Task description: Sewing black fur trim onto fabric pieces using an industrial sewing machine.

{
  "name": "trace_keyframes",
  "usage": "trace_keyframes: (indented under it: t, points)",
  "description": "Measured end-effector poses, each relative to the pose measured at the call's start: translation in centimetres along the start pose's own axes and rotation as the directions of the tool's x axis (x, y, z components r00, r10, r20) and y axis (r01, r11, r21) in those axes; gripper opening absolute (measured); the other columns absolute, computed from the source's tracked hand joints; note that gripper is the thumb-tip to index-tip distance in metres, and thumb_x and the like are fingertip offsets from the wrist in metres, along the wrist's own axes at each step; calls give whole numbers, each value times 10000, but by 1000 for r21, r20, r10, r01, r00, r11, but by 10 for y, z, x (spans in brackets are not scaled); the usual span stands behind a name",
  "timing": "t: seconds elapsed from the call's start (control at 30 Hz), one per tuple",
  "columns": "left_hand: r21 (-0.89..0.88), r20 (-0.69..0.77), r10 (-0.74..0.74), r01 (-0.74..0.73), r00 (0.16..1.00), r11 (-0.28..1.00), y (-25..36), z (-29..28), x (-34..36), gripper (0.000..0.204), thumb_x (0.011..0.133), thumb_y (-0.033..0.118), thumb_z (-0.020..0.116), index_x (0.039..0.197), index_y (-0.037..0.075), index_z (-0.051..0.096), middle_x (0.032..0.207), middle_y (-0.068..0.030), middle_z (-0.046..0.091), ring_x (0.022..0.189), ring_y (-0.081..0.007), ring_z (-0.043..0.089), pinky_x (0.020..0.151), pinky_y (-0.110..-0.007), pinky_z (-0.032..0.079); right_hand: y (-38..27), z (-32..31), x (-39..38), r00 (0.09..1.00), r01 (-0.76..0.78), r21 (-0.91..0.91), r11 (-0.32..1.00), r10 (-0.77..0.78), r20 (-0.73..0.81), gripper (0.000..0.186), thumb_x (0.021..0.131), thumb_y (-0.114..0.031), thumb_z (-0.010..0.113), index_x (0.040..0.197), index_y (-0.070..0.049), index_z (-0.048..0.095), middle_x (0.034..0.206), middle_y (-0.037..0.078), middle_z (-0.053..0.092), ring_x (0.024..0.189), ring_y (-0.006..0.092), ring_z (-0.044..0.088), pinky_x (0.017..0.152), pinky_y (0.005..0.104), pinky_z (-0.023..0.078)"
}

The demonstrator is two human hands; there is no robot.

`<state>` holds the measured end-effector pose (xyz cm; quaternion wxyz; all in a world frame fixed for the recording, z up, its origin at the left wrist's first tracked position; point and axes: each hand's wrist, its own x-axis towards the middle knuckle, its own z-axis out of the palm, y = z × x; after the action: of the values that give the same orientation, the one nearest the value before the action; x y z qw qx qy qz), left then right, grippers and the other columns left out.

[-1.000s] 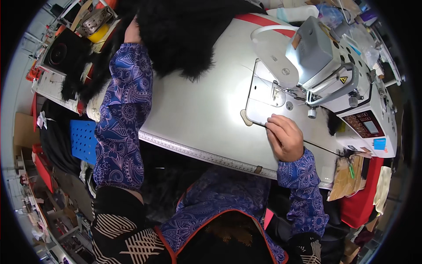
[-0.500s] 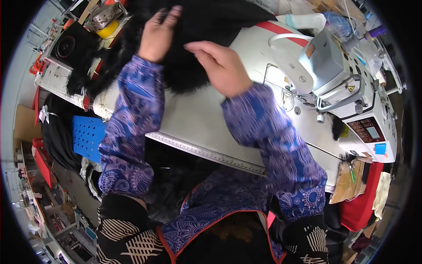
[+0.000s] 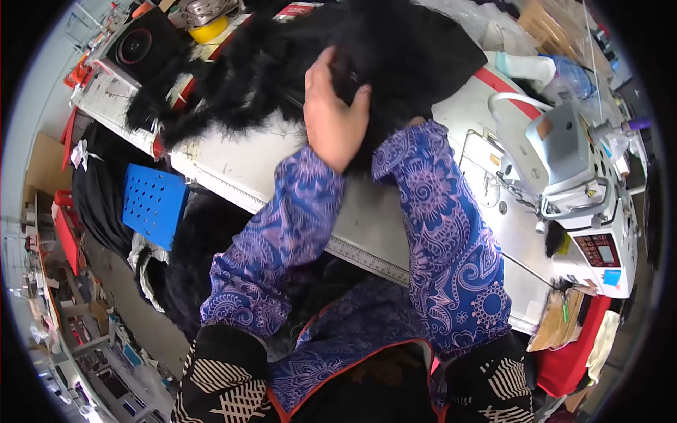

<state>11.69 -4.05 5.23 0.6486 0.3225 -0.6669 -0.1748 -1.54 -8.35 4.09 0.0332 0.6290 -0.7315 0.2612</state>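
A large piece of black furry fabric [image 3: 423, 53] is spread over the far part of the white sewing table [image 3: 367, 225]. My left hand [image 3: 333, 120] lies against its near side, thumb stretched away from the fingers, and does not grip it. Of my right hand [image 3: 417, 122] only a little skin shows at the cuff; the fingers are hidden at the fabric's near edge, so its grip cannot be seen. Both forearms wear blue-purple patterned sleeves. Along the table's front edge runs a measuring scale [image 3: 367, 261].
A white sewing machine [image 3: 571, 162] with a control panel stands to the right. Black fur strips [image 3: 226, 99] trail across the left of the table, near a dark speaker-like box [image 3: 134, 46] and a yellow tape roll [image 3: 209, 29]. A blue perforated basket [image 3: 151, 204] is at the lower left.
My left hand has come nearer and to the right, onto the fabric. My right hand has gone from plain sight to mostly hidden at the fabric. The view has shifted somewhat.
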Motion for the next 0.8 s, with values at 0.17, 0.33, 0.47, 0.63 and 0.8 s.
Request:
trace_keyframes:
  t: [0.17,0.33,0.47,0.63,0.8]
  points:
    - [68,256,-160,147,953,987,-38,9,10,282,842,95,737,1053,-76,664,843,-210,684,778,-357,684,719,-396,539,5,-1,0,1000,9,-16,1000,-9,-29,147,871,-26,588,975,-1,689,937,150,700,872,308,663,822,397,525]
    - [-320,430,-96,251,898,913,5,1,11,176,892,85,682,957,-78,672,738,-228,682,612,-303,678,597,-370,524,6,0,-3,999,17,-21,1000,-18,-39,142,864,-27,599,972,-2,687,924,150,694,860,311,657,807,398,522]
    - [-418,538,5,261,843,870,40,-10,-9,156,886,91,683,955,-49,674,787,-239,674,699,-338,698,649,-370,533,4,0,-5,999,34,-19,999,-34,-29,138,858,-27,609,970,-3,686,914,150,690,850,313,653,794,399,520]
    - [-393,652,8,329,758,859,49,-24,-24,154,955,103,672,1009,-41,674,827,-122,711,751,-141,664,704,-294,527,-1,4,1,999,42,-19,999,-42,-26,134,850,-28,621,966,-4,684,901,150,684,837,316,648,778,400,517]
    - [-156,239,39,-1,970,988,27,-11,-13,268,803,84,780,1005,-21,639,990,-207,631,926,-390,651,790,-416,529,0,7,2,998,50,-18,999,-51,-32,132,843,-29,632,963,-5,682,888,150,678,824,319,642,763,400,514]
